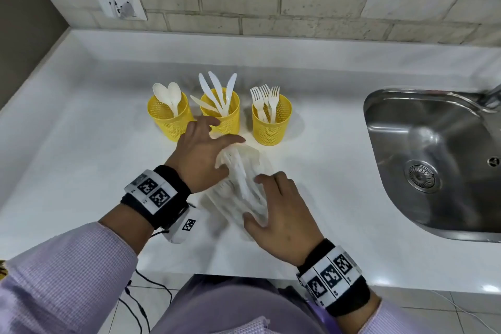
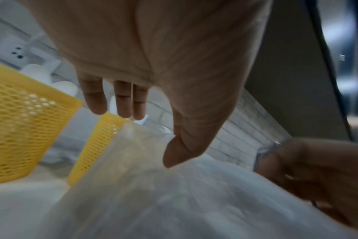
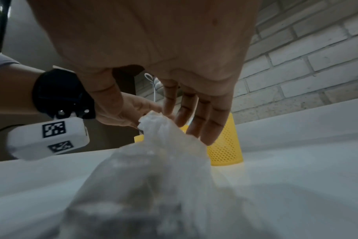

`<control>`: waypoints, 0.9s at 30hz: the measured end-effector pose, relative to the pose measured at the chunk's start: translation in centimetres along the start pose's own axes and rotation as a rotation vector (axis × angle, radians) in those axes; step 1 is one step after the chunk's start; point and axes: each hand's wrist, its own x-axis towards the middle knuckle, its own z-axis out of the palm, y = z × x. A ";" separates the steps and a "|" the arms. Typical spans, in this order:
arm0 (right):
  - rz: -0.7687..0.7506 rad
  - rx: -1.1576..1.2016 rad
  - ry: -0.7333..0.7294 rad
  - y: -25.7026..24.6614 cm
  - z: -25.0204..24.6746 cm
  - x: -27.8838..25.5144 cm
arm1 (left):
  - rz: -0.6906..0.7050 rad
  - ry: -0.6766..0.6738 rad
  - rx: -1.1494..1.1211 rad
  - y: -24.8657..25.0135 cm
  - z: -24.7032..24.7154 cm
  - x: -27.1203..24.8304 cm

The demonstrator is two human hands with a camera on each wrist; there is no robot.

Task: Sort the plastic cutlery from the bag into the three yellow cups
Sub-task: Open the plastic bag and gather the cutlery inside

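Three yellow mesh cups stand in a row on the white counter: the left cup (image 1: 169, 118) holds spoons, the middle cup (image 1: 221, 114) knives, the right cup (image 1: 272, 123) forks. In front of them lies a clear plastic bag (image 1: 241, 190) with white cutlery inside. My left hand (image 1: 217, 154) hovers with spread fingers over the bag's far, crumpled end, its thumb at the plastic. My right hand (image 1: 271, 198) reaches over the near right side with straight fingers. The left wrist view shows the left hand (image 2: 147, 137) open above the bag (image 2: 174, 202). In the right wrist view the right hand (image 3: 164, 119) is open over the bag (image 3: 153, 177).
A steel sink (image 1: 433, 157) is set into the counter (image 1: 81, 144) to the right. A wall socket (image 1: 122, 5) with a plug and white cable sits on the brick wall at the back left. The counter's front edge runs just under my wrists.
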 end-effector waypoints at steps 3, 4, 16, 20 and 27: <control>0.050 -0.136 -0.065 -0.8 0.6 2.3 | 0.014 0.004 0.085 1.7 0.4 -0.4; 0.066 -0.161 -0.079 -0.9 0.8 2.9 | 0.020 0.024 0.093 2.0 0.5 -0.4; -0.160 0.091 0.310 0.1 -0.9 -0.3 | 0.072 0.231 -0.193 1.5 -3.1 -0.2; -0.172 0.261 0.383 1.6 -0.8 -2.4 | -0.025 0.275 -0.341 0.4 -3.8 0.2; -0.116 0.408 0.325 2.5 -1.6 -3.9 | -0.096 0.192 -0.489 0.6 -4.5 -0.3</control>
